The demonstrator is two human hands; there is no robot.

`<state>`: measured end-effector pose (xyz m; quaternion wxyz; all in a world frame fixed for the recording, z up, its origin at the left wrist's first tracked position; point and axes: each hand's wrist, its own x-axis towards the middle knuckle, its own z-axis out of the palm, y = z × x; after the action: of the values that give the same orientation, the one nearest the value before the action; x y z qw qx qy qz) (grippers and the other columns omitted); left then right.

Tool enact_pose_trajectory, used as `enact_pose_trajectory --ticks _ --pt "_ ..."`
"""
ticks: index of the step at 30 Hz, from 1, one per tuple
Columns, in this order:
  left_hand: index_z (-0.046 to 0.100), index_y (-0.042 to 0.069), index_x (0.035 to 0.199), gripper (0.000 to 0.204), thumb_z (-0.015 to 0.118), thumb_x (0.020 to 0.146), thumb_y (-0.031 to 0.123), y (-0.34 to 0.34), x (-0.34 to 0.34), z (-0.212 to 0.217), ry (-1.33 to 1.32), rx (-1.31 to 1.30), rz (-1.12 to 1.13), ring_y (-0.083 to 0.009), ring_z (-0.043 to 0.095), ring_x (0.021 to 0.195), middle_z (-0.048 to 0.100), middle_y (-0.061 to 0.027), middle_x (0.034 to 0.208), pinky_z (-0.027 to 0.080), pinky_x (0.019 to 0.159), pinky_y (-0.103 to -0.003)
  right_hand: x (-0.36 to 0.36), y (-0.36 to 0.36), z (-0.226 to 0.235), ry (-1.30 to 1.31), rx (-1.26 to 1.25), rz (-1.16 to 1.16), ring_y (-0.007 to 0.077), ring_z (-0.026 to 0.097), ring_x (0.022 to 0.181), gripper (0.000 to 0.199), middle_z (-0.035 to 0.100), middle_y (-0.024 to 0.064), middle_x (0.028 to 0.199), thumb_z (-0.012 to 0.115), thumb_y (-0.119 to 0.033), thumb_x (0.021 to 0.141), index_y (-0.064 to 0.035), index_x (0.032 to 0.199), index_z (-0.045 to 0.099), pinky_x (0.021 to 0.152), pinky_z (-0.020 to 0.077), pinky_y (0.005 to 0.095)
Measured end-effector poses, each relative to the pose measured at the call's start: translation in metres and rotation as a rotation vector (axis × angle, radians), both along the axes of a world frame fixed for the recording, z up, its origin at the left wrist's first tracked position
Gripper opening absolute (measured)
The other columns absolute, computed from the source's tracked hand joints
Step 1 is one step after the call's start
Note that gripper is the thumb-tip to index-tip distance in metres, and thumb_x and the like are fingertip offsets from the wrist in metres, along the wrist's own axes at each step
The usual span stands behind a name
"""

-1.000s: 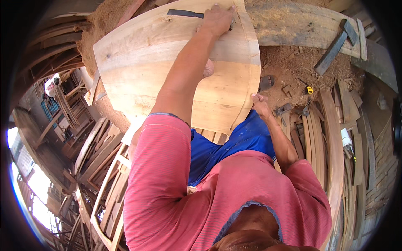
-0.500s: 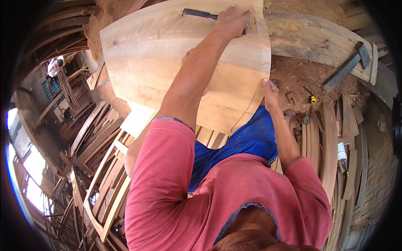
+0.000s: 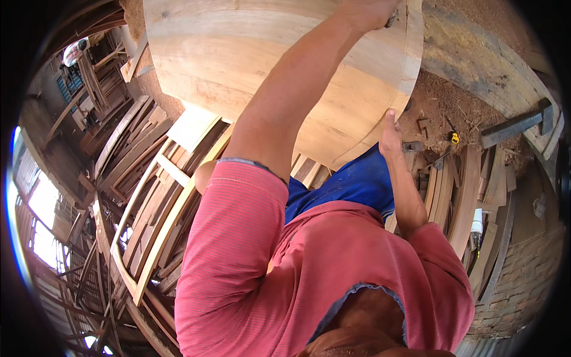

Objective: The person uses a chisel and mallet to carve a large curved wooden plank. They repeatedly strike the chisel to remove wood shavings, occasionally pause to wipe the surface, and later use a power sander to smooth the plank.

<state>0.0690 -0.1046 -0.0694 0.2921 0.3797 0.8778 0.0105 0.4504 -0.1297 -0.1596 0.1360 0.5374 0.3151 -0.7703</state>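
A broad pale wooden panel with a curved edge lies in front of me. My left hand reaches across it to the far right part, at the picture's top edge. Its fingers are closed round a small dark tool, mostly hidden by the hand. At the panel's near right edge my right hand grips the rim, thumb upward on the edge and fingers tucked below, partly out of sight.
On the right, an L-shaped dark tool rests on a weathered plank. A yellow tape measure lies among wood shavings. Stacked boards stand beside my right arm; wooden frames and timber fill the left. A person is far left.
The view has shifted, so the panel sits higher and further right. My left hand has gone up and right in the picture; the dark flat bar beside it has left view. My right hand stays at the edge.
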Motion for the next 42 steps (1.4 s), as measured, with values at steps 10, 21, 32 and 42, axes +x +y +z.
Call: enact_pose_trajectory --ticks 10,21,32,42 --pt "0.048 0.006 0.149 0.060 0.029 0.108 0.044 0.007 -0.002 -0.017 -0.069 0.045 0.171 -0.0439 0.038 0.145 0.038 -0.0326 0.156 0.030 0.119 -0.052 0.001 0.000 0.005 0.051 -0.025 -0.095 0.0212 0.054 0.125 0.057 0.058 0.0137 0.139 0.057 -0.040 0.107 0.0048 0.142 0.049 0.109 0.0446 0.0377" --pt "0.051 0.008 0.142 0.057 0.066 0.088 0.017 0.006 -0.010 0.024 0.081 -0.080 -0.231 -0.0467 0.059 0.123 0.062 -0.0295 0.130 0.051 0.101 -0.053 0.000 -0.014 -0.008 -0.081 0.126 -0.028 0.0223 0.057 0.117 0.056 0.063 0.0178 0.130 0.062 -0.045 0.103 0.0070 0.126 0.063 0.100 0.0479 0.0366" --pt "0.055 0.006 0.138 0.074 0.078 0.070 0.020 0.004 -0.019 0.005 0.207 -0.066 -0.417 -0.0394 0.067 0.112 0.070 -0.0227 0.116 0.056 0.093 -0.046 -0.011 -0.017 0.029 0.187 0.090 -0.332 0.0158 0.067 0.098 0.041 0.072 0.0086 0.113 0.057 -0.031 0.107 0.0041 0.125 0.064 0.087 0.0541 0.0324" --pt "0.071 0.005 0.104 0.039 0.078 0.069 0.023 0.007 -0.013 0.012 0.186 -0.031 -0.525 -0.0390 0.070 0.104 0.074 -0.0219 0.104 0.058 0.084 -0.047 0.111 -0.158 0.043 0.076 0.139 -0.238 0.0136 0.065 0.111 0.050 0.070 0.0087 0.125 0.051 -0.035 0.109 0.0040 0.140 0.056 0.097 0.0507 0.0310"
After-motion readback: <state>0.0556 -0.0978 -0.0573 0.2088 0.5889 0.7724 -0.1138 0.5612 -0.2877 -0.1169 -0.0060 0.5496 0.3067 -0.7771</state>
